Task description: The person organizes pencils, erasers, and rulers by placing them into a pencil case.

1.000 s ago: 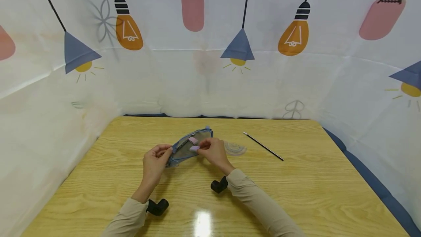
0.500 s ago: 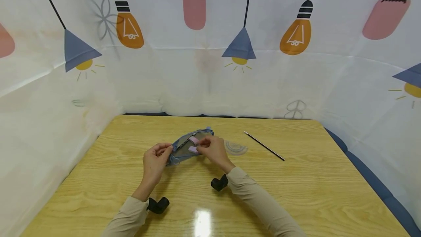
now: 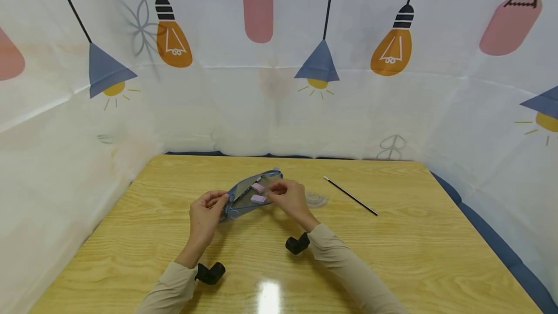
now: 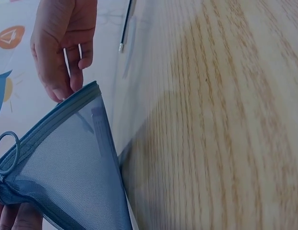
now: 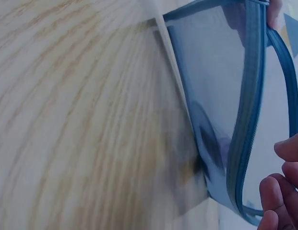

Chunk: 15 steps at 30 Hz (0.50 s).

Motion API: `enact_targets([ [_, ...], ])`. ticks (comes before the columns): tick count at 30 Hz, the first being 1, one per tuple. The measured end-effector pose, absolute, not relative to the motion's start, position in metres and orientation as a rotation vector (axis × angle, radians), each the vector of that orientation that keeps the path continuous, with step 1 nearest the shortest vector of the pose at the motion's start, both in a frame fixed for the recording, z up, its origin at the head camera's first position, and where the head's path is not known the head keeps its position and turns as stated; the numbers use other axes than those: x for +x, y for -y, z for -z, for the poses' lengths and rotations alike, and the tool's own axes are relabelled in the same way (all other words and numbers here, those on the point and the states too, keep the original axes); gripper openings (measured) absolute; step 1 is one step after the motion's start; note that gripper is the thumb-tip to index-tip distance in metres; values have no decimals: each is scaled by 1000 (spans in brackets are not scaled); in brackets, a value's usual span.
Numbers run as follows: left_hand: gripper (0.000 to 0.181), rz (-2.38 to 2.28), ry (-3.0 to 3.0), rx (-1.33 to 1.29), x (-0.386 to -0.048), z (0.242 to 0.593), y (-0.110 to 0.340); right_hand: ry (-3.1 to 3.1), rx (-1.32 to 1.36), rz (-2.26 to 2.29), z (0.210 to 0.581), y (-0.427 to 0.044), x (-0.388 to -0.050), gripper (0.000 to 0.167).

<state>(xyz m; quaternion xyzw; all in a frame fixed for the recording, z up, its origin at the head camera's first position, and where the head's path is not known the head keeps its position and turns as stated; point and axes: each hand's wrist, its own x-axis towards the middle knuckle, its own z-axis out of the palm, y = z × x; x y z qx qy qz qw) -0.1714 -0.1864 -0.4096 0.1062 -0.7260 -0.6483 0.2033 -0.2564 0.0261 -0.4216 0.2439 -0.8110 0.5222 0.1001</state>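
Note:
A blue-edged mesh zip pouch (image 3: 240, 203) is held tilted above the table, its zip side gaping. My left hand (image 3: 205, 214) pinches the pouch's near left end. Two small pinkish-purple blocks that look like erasers, an upper one (image 3: 257, 187) and a lower one (image 3: 258, 199), show in the pouch beside a thin dark pen-like stick (image 3: 243, 194). At the right end of the opening is my right hand (image 3: 291, 200). Its fingers (image 5: 273, 194) are loosely bent with nothing between them and the thumb in the right wrist view. The zip (image 5: 252, 91) runs close beside them.
A clear protractor (image 3: 316, 200) lies on the wooden table (image 3: 418, 256), right of my right hand. Beyond it rests a slim black pencil (image 3: 350, 196) with a white end. A patterned white curtain (image 3: 279, 110) hangs behind the table.
My right hand has let go of the lower eraser-like block, which now lies in the pouch, and has drawn slightly right. The left hand keeps its grip on the pouch.

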Motion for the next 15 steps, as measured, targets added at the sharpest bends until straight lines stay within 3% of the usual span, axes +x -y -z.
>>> enact_targets([
  [15,16,1818,1995,303,-175,408,191,2393,752,-1496,405,-46,-257,14],
])
